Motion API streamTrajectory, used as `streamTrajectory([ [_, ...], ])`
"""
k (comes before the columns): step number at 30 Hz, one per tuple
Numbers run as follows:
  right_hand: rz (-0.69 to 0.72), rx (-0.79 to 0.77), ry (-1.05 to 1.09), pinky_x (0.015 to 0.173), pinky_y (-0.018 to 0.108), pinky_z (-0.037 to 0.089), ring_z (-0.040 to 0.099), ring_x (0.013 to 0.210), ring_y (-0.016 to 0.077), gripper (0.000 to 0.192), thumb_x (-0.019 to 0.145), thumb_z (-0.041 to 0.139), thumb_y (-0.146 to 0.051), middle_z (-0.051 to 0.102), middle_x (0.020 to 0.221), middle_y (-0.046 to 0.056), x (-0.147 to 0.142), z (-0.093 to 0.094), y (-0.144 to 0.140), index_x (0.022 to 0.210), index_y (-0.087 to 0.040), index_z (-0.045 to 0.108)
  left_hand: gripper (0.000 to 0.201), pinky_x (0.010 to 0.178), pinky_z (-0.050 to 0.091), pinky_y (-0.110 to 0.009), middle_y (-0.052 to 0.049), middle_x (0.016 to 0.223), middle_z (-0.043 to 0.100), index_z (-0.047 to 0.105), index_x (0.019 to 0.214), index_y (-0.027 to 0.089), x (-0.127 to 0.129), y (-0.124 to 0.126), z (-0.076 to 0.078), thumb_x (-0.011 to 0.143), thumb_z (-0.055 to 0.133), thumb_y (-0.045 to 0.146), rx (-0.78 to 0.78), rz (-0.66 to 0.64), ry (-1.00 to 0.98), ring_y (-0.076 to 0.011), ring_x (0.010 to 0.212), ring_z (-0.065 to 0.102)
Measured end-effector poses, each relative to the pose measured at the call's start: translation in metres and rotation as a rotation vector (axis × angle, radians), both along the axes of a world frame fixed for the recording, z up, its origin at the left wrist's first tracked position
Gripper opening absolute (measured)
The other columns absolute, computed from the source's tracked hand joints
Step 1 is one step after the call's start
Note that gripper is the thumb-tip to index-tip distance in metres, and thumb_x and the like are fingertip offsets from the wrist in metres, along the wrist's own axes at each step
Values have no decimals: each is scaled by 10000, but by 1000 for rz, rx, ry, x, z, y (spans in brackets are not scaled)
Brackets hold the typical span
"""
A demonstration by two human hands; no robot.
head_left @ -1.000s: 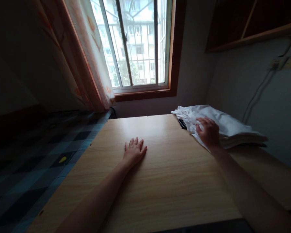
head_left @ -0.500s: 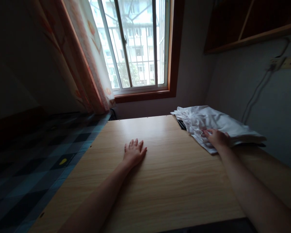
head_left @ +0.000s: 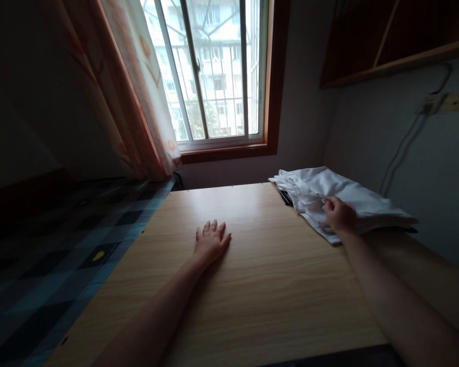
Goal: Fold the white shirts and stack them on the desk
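With the left hand (head_left: 212,240) lying flat and empty on the table (head_left: 260,285), the right hand (head_left: 339,215) pinches the top layer of the white cloth stack (head_left: 352,201) at the far right edge, so a careless tug could drag lower layers askew.

The left hand (head_left: 211,240) lies flat, palm down and fingers spread, on the wooden table (head_left: 252,285). The right hand (head_left: 339,215) pinches the near edge of a stack of folded white cloths (head_left: 352,199) at the table's far right corner. A window (head_left: 214,71) with a patterned curtain (head_left: 137,92) stands behind.
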State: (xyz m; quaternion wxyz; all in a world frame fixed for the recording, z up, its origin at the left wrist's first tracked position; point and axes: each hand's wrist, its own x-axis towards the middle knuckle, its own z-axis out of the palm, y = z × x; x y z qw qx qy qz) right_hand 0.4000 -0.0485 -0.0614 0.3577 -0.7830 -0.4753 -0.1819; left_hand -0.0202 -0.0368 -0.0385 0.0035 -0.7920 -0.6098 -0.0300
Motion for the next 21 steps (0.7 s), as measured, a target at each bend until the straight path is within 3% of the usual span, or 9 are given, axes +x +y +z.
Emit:
streamTrajectory([
  [4, 140, 172, 36, 624, 316, 355, 586, 682, 253, 317, 880, 413, -337, 684, 765, 134, -20, 15, -2, 891, -154, 672, 591, 1182, 165, -579, -121, 1613, 287, 423, 1498, 242, 1, 0, 1, 992, 303, 523, -13, 3, 0, -329, 1493, 229],
  [7, 322, 192, 97, 607, 305, 357, 563, 652, 230, 331, 894, 404, -412, 648, 717, 96, -50, 28, -10, 844, -184, 638, 591, 1182, 160, -581, -127, 1613, 284, 424, 1497, 237, 0, 0, 1, 990, 309, 517, -14, 3, -5, -331, 1494, 226],
  [13, 843, 82, 431, 598, 267, 370, 484, 606, 163, 339, 891, 496, -522, 551, 645, -1, -125, 43, -31, 752, -222, 567, 593, 1176, 153, -595, -143, 1606, 295, 441, 1484, 219, -1, 1, -1, 983, 318, 512, -13, -10, -55, -345, 1490, 230],
  [16, 1109, -5, 679, 596, 260, 389, 476, 627, 153, 364, 856, 594, -548, 547, 661, -7, -153, 47, -46, 718, -212, 576, 650, 1187, 134, -579, -142, 1601, 310, 335, 1534, 203, -2, 0, -3, 964, 378, 513, 1, 9, -123, -329, 1491, 230],
  [18, 1208, -89, 871, 637, 259, 434, 528, 682, 159, 340, 821, 662, -544, 610, 740, 3, -165, 50, -58, 770, -209, 637, 752, 1198, 124, -559, -147, 1598, 318, 231, 1567, 186, -4, 0, -5, 928, 463, 508, 33, 7, -183, -314, 1484, 250],
  [21, 1232, -217, 1182, 638, 253, 476, 595, 711, 164, 334, 732, 763, -532, 678, 826, 7, -174, 57, -79, 871, -234, 704, 805, 1210, 142, -508, -130, 1611, 294, 187, 1579, 193, -9, 0, -7, 889, 547, 399, 71, -42, -251, -288, 1474, 273],
])
